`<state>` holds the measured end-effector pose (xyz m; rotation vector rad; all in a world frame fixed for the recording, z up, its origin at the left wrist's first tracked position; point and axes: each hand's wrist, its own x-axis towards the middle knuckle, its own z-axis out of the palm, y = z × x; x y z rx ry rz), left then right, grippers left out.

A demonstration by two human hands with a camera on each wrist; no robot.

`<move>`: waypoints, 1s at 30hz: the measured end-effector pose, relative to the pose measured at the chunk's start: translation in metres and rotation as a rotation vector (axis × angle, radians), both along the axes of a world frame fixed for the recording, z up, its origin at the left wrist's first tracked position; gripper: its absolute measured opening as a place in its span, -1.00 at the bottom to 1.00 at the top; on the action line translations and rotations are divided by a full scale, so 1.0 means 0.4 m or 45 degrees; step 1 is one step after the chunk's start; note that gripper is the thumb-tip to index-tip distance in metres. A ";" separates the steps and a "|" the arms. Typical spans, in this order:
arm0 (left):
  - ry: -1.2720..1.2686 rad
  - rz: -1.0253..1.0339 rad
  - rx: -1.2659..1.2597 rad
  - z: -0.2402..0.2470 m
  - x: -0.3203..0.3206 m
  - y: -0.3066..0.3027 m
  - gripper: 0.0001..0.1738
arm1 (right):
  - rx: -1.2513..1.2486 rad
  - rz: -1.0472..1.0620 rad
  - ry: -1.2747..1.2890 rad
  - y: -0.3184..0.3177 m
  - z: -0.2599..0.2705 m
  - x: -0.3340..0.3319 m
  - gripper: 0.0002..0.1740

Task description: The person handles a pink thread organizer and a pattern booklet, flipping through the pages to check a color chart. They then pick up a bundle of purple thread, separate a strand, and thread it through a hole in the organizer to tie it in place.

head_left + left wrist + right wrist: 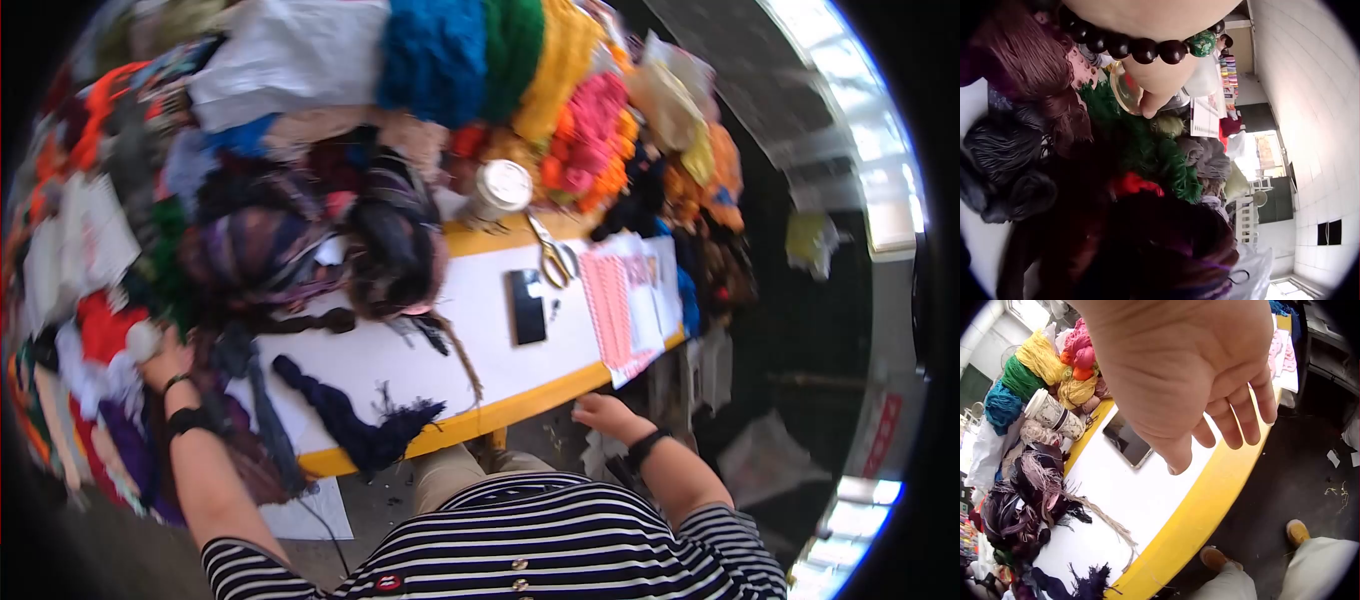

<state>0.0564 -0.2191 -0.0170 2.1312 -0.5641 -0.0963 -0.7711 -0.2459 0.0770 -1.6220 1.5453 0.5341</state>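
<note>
At the far left, among piled yarn, my left hand grips a small round object that looks whitish from above. Up close it has a clear, glassy curved rim, with the thumb against it; its kind cannot be told. Green yarn and dark maroon yarn lie under and beside this hand. My right hand hangs by the table's front edge, holding nothing, its fingers loosely bent. Near it on the white tabletop lies a black phone.
Scissors and a lidded paper cup stand toward the back. Pink-patterned sheets lie at the right end. Dark striped yarn bundles and a navy skein occupy the left half. Bright skeins are heaped behind.
</note>
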 end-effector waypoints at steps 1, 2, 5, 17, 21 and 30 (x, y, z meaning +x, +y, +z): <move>0.029 0.076 0.099 -0.041 0.040 -0.005 -0.37 | 0.053 -0.078 0.045 -0.009 -0.012 0.022 -0.59; 0.061 0.148 0.201 -0.082 0.080 -0.009 -0.34 | 0.113 -0.059 0.099 -0.038 0.009 0.071 -0.58; -0.150 0.348 0.441 -0.185 0.145 -0.019 -0.09 | 0.053 -0.086 0.006 -0.063 -0.026 0.140 -0.40; 0.719 0.068 -0.106 -0.255 0.197 0.012 -0.29 | 0.015 -0.028 0.014 -0.155 -0.074 0.131 -0.45; 0.595 0.374 0.073 -0.137 0.098 0.016 -0.10 | -0.126 -0.099 0.087 -0.156 -0.115 0.005 -0.44; 0.985 0.184 -0.407 0.020 -0.605 0.154 -0.51 | -0.740 -0.388 0.232 -0.332 -0.216 -0.206 -0.38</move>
